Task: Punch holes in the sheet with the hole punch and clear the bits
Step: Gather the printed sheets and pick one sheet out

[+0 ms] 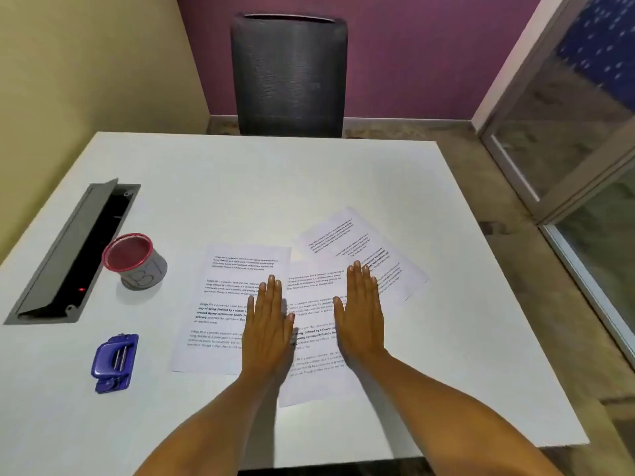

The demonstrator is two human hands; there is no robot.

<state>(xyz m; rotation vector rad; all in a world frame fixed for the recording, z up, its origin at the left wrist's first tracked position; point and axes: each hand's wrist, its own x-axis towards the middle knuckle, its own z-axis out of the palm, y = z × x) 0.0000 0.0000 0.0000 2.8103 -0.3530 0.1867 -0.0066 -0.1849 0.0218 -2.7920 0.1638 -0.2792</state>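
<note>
So we've got three white printed paper sheets fanned out. The middle sheet (316, 379) is the one we'll hang everything off. The left sheet (223, 304) lies just beside it, edges touching or slightly overlapped. The right sheet (343, 235) is skewed and sits partly under its far right corner.

Both our hands lie flat on the paper. The left hand (269, 324) straddles the seam between the middle sheet and the left one. The right hand (360, 317) is on the middle sheet's right side, fingertips reaching the skewed sheet. There's no grip on anything: fingers straight, palms down, just resting or pressing.

The blue plastic hole punch (115, 362) sits well to the left of the middle sheet, untouched, nothing in its slot. Farther left and back from the sheet there's a grey cup with a red rim (135, 261), then a grey cable tray (75, 249) with its flap up. A black mesh chair (288, 77) stands past the far edge of the white worktop (206, 183).

Our read is that we're right at the start, with no holes punched and no bits to clear. Next we'd pick one sheet off the fan, pinching an edge without dragging its neighbours. Then we'd reach left for the punch and feed the sheet's edge squarely into the slot.
</note>
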